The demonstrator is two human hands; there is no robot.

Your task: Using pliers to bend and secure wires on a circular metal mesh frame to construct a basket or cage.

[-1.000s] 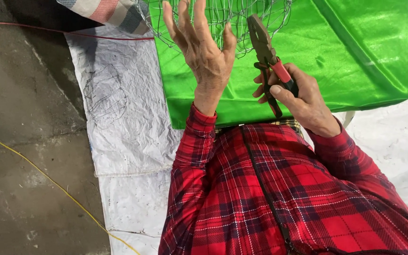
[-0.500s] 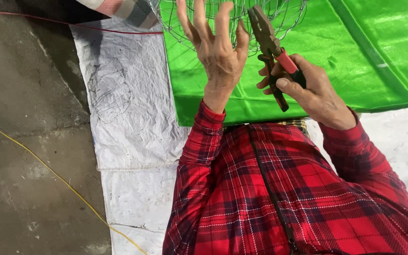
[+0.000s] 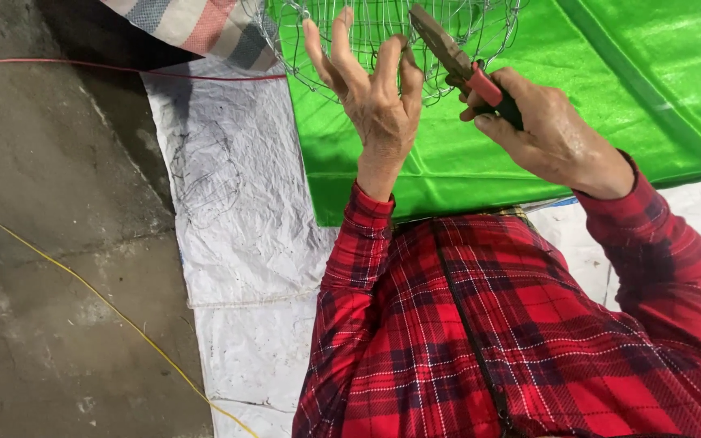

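Note:
A wire mesh cage (image 3: 383, 40) of thin grey wire stands over a bright green sheet (image 3: 610, 89) at the top of the head view. My left hand (image 3: 371, 101) is raised with its fingers spread and hooked into the mesh. My right hand (image 3: 549, 134) grips the red and black handles of a pair of pliers (image 3: 456, 61), whose dark jaws point up-left into the mesh. Both my arms wear red plaid sleeves (image 3: 513, 324).
A white woven sack sheet (image 3: 237, 211) lies on the grey concrete floor (image 3: 50, 243). A yellow cord (image 3: 83, 284) and a red cord (image 3: 123, 69) cross the floor. A striped cloth (image 3: 196, 24) shows at the top left.
My hands and the pliers sit slightly right and higher in the view. The left fingers have closed further into the mesh. The pliers' jaws reach deeper into the wire.

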